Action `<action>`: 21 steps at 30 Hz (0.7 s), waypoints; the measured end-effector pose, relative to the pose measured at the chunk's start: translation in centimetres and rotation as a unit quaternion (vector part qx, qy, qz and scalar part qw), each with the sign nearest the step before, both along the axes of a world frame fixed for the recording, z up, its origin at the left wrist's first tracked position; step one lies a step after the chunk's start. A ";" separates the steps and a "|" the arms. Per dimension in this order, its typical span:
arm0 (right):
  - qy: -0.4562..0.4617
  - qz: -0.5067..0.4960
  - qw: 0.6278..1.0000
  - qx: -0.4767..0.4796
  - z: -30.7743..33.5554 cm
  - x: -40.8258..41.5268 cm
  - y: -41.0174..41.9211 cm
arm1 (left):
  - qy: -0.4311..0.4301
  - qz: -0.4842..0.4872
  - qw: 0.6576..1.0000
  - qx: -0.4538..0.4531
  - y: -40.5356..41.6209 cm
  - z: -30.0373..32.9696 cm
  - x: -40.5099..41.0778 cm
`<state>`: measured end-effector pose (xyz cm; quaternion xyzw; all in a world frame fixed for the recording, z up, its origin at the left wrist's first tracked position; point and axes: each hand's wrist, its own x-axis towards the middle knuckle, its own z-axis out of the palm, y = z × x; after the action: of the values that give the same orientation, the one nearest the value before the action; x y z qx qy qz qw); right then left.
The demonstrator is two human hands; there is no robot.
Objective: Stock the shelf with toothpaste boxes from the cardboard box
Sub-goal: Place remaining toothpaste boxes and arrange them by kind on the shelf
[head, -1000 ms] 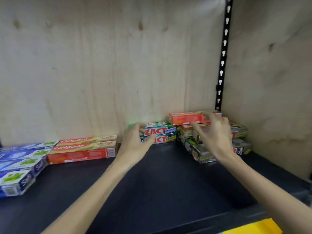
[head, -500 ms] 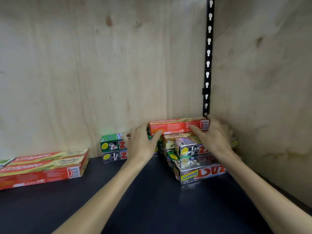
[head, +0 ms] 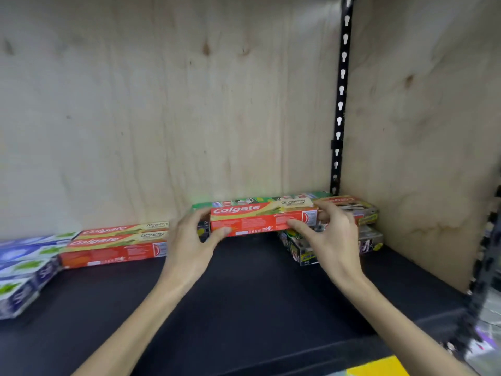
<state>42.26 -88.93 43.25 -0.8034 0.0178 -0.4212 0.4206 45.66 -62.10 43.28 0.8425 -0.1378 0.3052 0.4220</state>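
Observation:
A red Colgate toothpaste box (head: 260,219) is held lengthwise above the black shelf (head: 244,299), in front of green boxes (head: 260,200) at the back wall. My left hand (head: 189,242) grips its left end, thumb on the front face. My right hand (head: 333,237) pinches its right end, fingers over the top and thumb below. Behind my right hand lies a pile of dark boxes (head: 368,237) in the right corner. The cardboard box is not in view.
Two stacked red Colgate boxes (head: 113,244) lie at the left back, with blue and white boxes (head: 24,270) further left. Plywood walls close the back and right side. A black slotted rail (head: 340,104) runs up the corner. Something yellow (head: 376,367) shows below the shelf edge.
Both hands have lifted the red Colgate box off the right corner pile and carried it left, in front of the green boxes. The view has swung left, showing the blue boxes again.

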 end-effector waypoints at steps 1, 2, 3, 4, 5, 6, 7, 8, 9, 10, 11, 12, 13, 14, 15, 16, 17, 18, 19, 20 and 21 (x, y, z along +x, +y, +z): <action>-0.002 0.007 1.000 -0.001 -0.1 -1.2 1.1 | 0.008 0.003 1.000 0.011 1.5 -0.3 -1.0; 0.010 0.015 1.000 -0.005 -0.1 -2.1 2.2 | 0.013 0.009 0.999 0.030 3.0 -0.6 -1.7; 0.032 0.028 0.999 -0.007 -0.2 -3.0 3.2 | 0.026 0.009 0.998 0.052 4.2 -0.7 -2.6; 0.057 0.043 0.997 -0.012 -0.6 -3.6 4.1 | 0.051 0.009 0.997 0.063 5.3 -0.9 -3.7; 0.078 0.060 0.995 -0.016 -0.9 -4.3 5.0 | 0.074 0.006 0.995 0.067 6.5 -1.1 -4.8; 0.102 0.069 0.992 -0.017 -1.2 -4.7 5.8 | 0.095 0.005 0.993 0.072 7.5 -1.4 -5.8; 0.120 0.076 0.990 -0.018 -1.5 -5.0 6.5 | 0.114 0.005 0.990 0.082 8.4 -1.7 -6.8; 0.135 0.081 0.987 -0.025 -1.8 -5.2 7.2 | 0.132 0.006 0.988 0.086 9.3 -1.8 -7.8; 0.141 0.085 0.986 -0.038 -2.0 -5.5 8.0 | 0.140 0.008 0.987 0.084 10.1 -1.8 -8.4; 0.142 0.090 0.984 -0.053 -2.1 -5.8 8.8 | 0.144 0.014 0.986 0.083 11.0 -1.8 -9.0; 0.139 0.097 0.983 -0.065 -2.1 -6.2 9.6 | 0.144 0.025 0.985 0.089 11.9 -1.9 -9.4; 0.138 0.107 0.982 -0.071 -2.0 -6.5 10.2 | 0.146 0.037 0.984 0.096 12.6 -1.8 -9.8; 0.138 0.118 0.980 -0.078 -2.0 -6.8 11.1 | 0.143 0.058 0.982 0.107 13.6 -1.8 -10.2; 0.135 0.127 0.979 -0.085 -1.9 -6.9 11.9 | 0.128 0.086 0.979 0.133 14.5 -1.9 -10.4; 0.132 0.133 0.977 -0.098 -2.0 -6.9 12.8 | 0.109 0.123 0.971 0.172 15.4 -2.1 -10.7; 0.128 0.137 0.976 -0.110 -1.9 -6.9 13.6 | 0.091 0.159 0.961 0.208 16.2 -2.1 -11.0; 0.125 0.142 0.975 -0.119 -1.9 -6.8 14.3 | 0.073 0.190 0.949 0.241 16.8 -2.1 -11.3; 0.120 0.149 0.974 -0.122 -1.9 -6.6 15.1 | 0.059 0.213 0.940 0.261 17.4 -2.0 -11.6; 0.117 0.153 0.973 -0.125 -1.9 -6.3 15.8 | 0.043 0.227 0.934 0.272 17.8 -1.8 -11.7; 0.113 0.157 0.972 -0.131 -1.9 -6.0 16.5 | 0.022 0.238 0.929 0.284 18.2 -1.5 -11.8; 0.110 0.160 0.971 -0.138 -1.8 -5.6 17.1 | 0.007 0.241 0.924 0.296 18.8 -1.2 -11.7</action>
<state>36.71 -71.82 41.43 -0.8875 -0.1226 -0.2557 0.3633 34.00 -43.33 42.05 0.9390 -0.0117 0.3368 0.0680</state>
